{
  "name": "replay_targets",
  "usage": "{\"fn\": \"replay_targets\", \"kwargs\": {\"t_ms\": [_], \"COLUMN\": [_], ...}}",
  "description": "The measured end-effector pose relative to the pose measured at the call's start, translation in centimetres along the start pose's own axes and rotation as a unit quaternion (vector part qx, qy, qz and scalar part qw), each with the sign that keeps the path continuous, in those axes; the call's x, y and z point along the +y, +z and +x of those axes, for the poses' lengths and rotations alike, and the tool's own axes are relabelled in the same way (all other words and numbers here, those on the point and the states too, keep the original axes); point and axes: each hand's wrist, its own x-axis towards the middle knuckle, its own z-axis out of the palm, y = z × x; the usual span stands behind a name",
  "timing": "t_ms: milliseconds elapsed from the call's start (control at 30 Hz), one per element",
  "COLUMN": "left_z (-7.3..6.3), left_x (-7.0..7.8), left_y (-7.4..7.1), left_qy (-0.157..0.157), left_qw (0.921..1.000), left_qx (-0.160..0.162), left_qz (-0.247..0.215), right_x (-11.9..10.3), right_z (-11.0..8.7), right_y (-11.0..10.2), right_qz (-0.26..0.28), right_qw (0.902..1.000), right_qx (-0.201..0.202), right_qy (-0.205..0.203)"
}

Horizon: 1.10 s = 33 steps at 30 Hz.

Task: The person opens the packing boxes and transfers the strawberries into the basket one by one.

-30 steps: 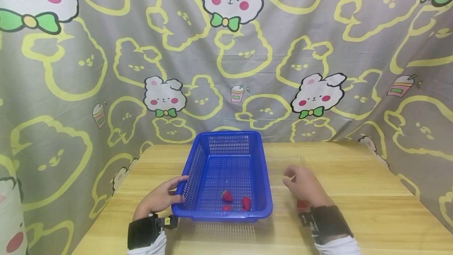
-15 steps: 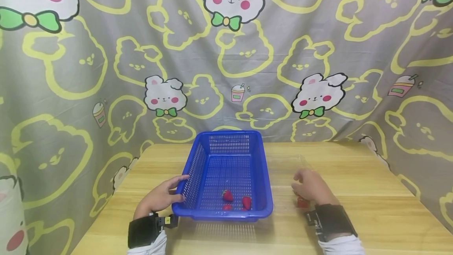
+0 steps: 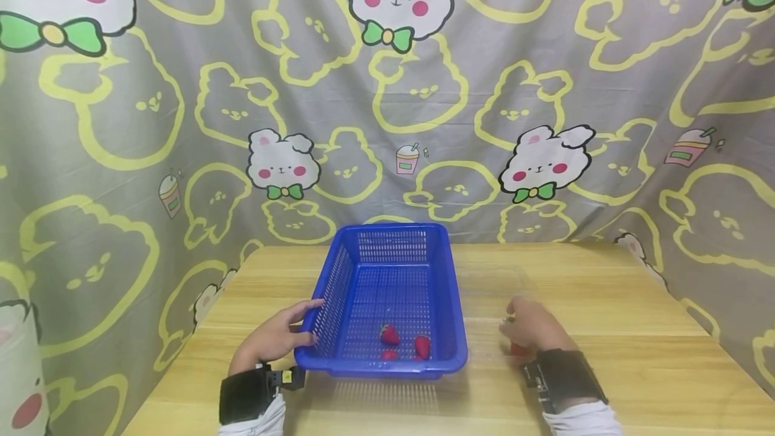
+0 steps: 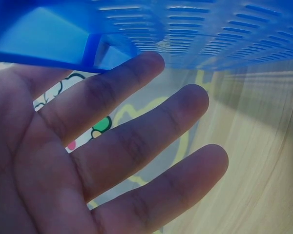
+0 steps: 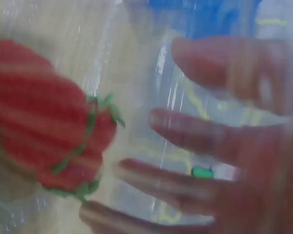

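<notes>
A blue plastic basket (image 3: 381, 367) with slotted walls holds several red strawberries (image 3: 389, 335) near its front end. My left hand (image 3: 275, 335) rests its index finger and thumb on the basket's left rim. In the left wrist view, its other fingers (image 4: 180, 105) stretch out below the rim. To the right of the basket, a clear plastic container (image 3: 484, 281) is faintly visible. My right hand (image 3: 535, 327) is over it. Seen blurred through clear plastic in the right wrist view, its fingers (image 5: 195, 131) are spread beside a cluster of strawberries (image 5: 44, 112), with no strawberry between them.
A light wooden table (image 3: 611, 328) carries the basket and the container. Behind and at both sides hangs a grey curtain (image 3: 448, 153) with cartoon rabbits. Each wrist wears a black strap (image 3: 245, 397) with a small camera.
My right hand has moved right and slightly toward me, coming closer to the strawberries in the clear container. My left hand and the basket have stayed in place.
</notes>
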Motion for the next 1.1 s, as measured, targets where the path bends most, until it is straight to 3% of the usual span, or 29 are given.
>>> {"fn": "replay_targets", "kwargs": {"t_ms": [333, 833, 1100], "left_z": [0.0, -0.1, -0.1], "left_x": [0.0, 0.0, 0.0], "left_y": [-0.1, 0.0, 0.0], "left_qy": [-0.007, -0.005, -0.006], "left_qw": [0.9999, 1.0, 0.9999], "left_qx": [-0.005, -0.002, -0.005], "left_qz": [-0.008, -0.007, -0.014], "right_x": [0.3, 1.3, 1.6], "right_z": [0.1, 0.9, 1.5], "right_y": [0.8, 2.3, 2.6], "right_qz": [0.0, 0.091, 0.058], "right_qw": [0.9999, 0.9953, 0.9978], "right_qx": [0.006, 0.006, 0.026], "right_qy": [0.01, 0.033, -0.017]}}
